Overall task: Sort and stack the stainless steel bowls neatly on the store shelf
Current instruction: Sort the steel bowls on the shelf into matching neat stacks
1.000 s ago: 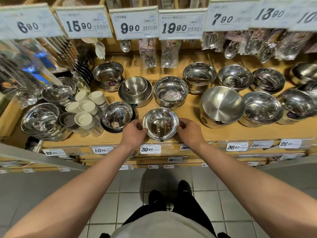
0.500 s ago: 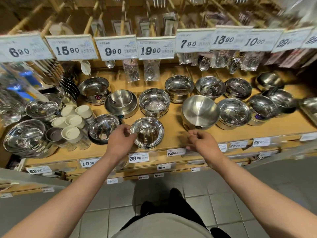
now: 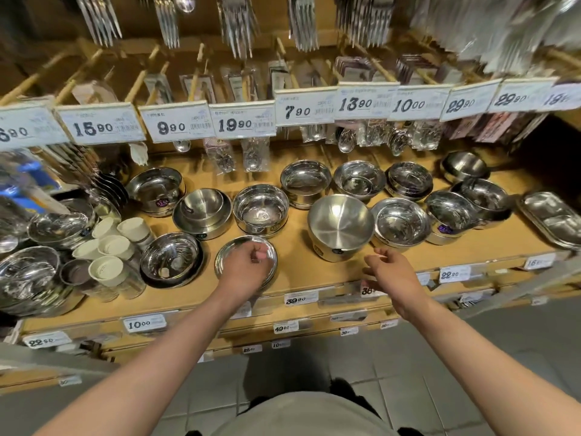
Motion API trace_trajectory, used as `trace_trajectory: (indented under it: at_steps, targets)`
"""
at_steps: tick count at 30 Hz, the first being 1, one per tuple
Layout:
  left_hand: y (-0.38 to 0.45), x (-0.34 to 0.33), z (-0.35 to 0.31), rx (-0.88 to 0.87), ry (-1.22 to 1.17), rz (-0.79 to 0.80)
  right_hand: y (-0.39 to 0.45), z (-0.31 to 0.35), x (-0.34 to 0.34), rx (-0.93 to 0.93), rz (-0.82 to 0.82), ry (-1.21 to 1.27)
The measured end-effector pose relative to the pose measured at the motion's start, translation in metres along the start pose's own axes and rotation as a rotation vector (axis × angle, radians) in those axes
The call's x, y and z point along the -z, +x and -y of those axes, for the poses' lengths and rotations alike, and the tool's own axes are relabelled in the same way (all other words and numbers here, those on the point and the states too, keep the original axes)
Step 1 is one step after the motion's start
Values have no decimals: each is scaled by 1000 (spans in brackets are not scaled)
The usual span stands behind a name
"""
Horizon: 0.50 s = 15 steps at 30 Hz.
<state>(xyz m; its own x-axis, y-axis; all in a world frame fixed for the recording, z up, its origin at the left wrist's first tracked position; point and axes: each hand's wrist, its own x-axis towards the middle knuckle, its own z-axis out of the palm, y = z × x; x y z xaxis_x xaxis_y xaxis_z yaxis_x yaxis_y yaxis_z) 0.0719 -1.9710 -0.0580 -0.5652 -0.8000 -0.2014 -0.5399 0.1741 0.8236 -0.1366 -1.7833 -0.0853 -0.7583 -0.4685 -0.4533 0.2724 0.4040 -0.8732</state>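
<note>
Steel bowls stand mouth-up in loose rows along the wooden shelf point(image 3: 298, 280), under a line of hanging price tags point(image 3: 243, 124). At the near edge, left of centre, a small shiny bowl point(image 3: 231, 256) sits upright with its opening facing up; being round, it has no long axis to speak of. The left hand point(image 3: 243, 269) lies over its near right part, fingers curled down at the rim, though whether they actually clasp it cannot be made out. The right hand point(image 3: 391, 272) hangs above the shelf's near edge, well apart from that bowl, fingers loosely bent and holding nothing, just in front of a larger matte bowl point(image 3: 341, 223) tilted toward the viewer. White cups point(image 3: 110, 247) cluster at the left.
</note>
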Motion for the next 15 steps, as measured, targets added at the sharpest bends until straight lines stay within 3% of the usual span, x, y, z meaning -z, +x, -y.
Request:
trace_trajectory:
  at_steps: [5,15]
  targets:
    - [0,-21,-16,73,-7,-20,14,12,18,9,38,-48]
    - [-11,-70,-38,207,-77,-98,52,37,38,41,286,-147]
